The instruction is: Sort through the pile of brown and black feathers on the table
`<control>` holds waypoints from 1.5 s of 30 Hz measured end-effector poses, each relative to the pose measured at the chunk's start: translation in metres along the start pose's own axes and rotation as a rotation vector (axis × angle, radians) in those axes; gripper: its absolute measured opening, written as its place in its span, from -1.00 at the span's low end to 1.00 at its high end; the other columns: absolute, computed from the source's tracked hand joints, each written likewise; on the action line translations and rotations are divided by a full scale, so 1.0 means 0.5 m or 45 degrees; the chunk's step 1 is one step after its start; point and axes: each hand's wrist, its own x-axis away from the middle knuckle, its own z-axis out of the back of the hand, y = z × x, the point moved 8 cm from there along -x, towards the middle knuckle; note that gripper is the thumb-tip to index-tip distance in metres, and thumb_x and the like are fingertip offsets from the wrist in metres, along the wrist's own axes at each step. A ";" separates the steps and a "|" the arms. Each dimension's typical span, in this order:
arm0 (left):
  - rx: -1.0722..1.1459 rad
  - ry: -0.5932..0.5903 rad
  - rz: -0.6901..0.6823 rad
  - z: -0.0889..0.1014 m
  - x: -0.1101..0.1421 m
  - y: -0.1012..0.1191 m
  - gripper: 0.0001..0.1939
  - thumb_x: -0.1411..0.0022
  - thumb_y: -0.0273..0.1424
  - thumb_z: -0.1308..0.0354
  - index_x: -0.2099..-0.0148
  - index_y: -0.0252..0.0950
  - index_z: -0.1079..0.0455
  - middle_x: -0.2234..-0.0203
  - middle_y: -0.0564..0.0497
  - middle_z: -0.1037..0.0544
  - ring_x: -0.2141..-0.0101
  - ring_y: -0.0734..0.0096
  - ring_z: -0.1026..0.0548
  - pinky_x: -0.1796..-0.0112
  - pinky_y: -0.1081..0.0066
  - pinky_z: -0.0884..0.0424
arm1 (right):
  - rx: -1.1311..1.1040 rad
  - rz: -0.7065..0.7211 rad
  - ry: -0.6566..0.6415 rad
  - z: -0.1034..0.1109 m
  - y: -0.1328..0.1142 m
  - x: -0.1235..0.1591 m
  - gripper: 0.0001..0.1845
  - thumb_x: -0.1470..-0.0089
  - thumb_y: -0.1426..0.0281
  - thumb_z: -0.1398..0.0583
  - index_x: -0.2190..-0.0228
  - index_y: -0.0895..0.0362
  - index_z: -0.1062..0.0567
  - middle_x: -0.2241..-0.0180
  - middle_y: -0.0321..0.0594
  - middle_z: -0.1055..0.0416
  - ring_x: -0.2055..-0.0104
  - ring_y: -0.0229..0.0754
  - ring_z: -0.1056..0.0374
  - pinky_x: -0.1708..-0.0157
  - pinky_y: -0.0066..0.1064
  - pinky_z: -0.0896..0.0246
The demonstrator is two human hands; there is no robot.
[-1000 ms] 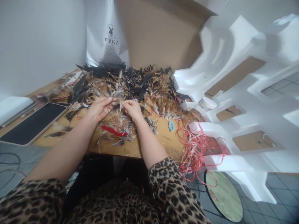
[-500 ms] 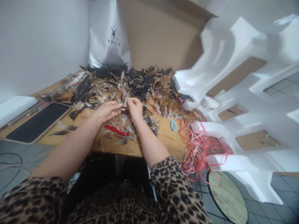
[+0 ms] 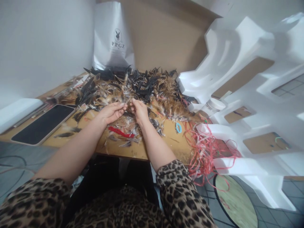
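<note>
Both my hands meet over the near side of a big heap of brown and black feathers (image 3: 109,91). My left hand (image 3: 112,113) is closed in a pinch, thumb on top, with a small pale brown feather at its fingertips. Just right of it, my right hand (image 3: 140,111) pinches with thumb and forefinger, its other fingers curled. A thin wisp of feather shows between the two hands, blurred. Below them lies a red bundle of string (image 3: 121,132) among loose feathers on the wooden table (image 3: 173,145).
A phone (image 3: 44,124) lies at left. A light blue ring (image 3: 178,128) and tangled pink-red ribbon (image 3: 204,152) are at right, near a white-lidded jar (image 3: 215,104) and white foam packing (image 3: 237,126). A silver bag (image 3: 114,38) stands behind; a round stool (image 3: 235,202) is below.
My fingertips have drawn slightly apart, and the feather between them shows less. The whole view has shifted a little, so things sit slightly farther right.
</note>
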 end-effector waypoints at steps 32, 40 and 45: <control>-0.434 0.021 -0.091 -0.015 0.012 0.008 -0.98 -0.01 -0.60 -0.23 0.46 -0.47 -0.46 0.56 -0.10 -0.55 0.56 0.55 -0.51 0.54 0.67 -0.39 | 0.065 0.138 -0.085 -0.019 -0.019 0.009 -0.76 0.20 0.27 -0.27 0.51 0.18 -0.41 0.59 -0.41 -0.33 0.55 -0.43 -0.19 0.49 -0.55 -0.12; -0.308 0.242 -0.270 0.022 0.008 0.055 -0.92 -0.06 -0.53 -0.19 0.45 -0.45 -0.44 0.53 -0.07 -0.55 0.58 0.64 -0.46 0.57 0.70 -0.34 | 0.884 0.263 -0.230 0.012 -0.048 0.001 -0.80 0.13 0.30 -0.21 0.49 0.21 -0.50 0.58 -0.34 -0.38 0.54 -0.38 -0.20 0.47 -0.52 -0.09; -0.286 0.272 -0.265 0.029 0.005 0.054 -0.92 -0.05 -0.50 -0.22 0.44 -0.44 -0.43 0.52 -0.06 -0.55 0.58 0.65 -0.45 0.59 0.70 -0.31 | 1.473 0.262 -0.315 0.007 -0.040 0.012 -0.85 0.15 0.32 -0.20 0.52 0.14 -0.52 0.53 -0.31 -0.44 0.48 -0.32 -0.25 0.43 -0.50 -0.06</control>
